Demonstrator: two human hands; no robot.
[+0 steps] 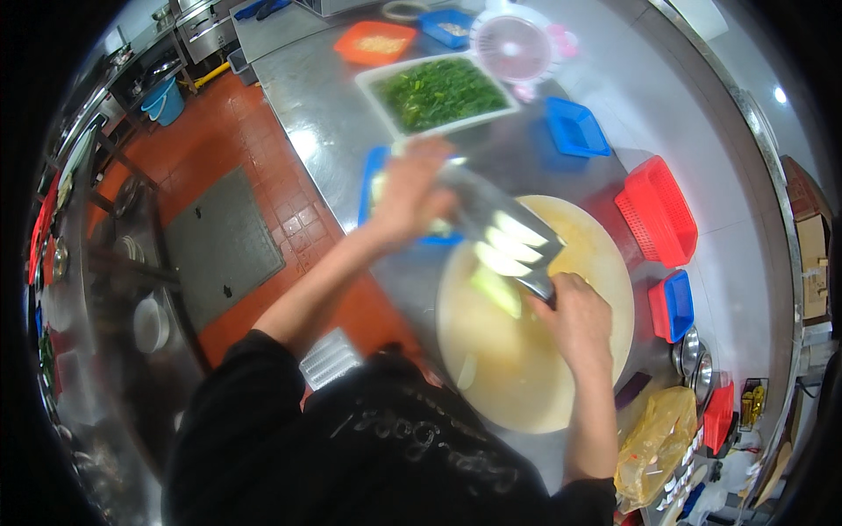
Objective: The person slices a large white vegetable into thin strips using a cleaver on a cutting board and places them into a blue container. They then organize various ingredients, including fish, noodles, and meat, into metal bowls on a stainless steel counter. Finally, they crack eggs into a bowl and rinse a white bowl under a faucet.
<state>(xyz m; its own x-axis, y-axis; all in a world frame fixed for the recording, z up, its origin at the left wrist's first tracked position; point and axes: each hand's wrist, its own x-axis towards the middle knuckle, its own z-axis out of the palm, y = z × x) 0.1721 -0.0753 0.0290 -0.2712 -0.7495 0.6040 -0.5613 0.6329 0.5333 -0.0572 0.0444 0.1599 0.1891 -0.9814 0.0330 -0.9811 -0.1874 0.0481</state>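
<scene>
My right hand (579, 322) grips the handle of a cleaver (477, 204). Several pale green vegetable slices (510, 243) lie on its broad blade, which is tilted above a round cutting board (473, 368). Below the blade is another slice (496, 289), blurred; whether it rests on the board cannot be told. At the blade's far end, my left hand (418, 191) is over a blue basket (371, 171) with pale pieces in it. Motion blur hides whether the left fingers touch the blade or hold anything.
Beyond my left hand stands a white tray of chopped greens (441, 92), with an orange basket (375, 43) behind it. Along the wall are a blue basket (577, 128), red baskets (658, 210) and metal bowls (694, 358). A yellow plastic bag (658, 440) lies right of my right forearm.
</scene>
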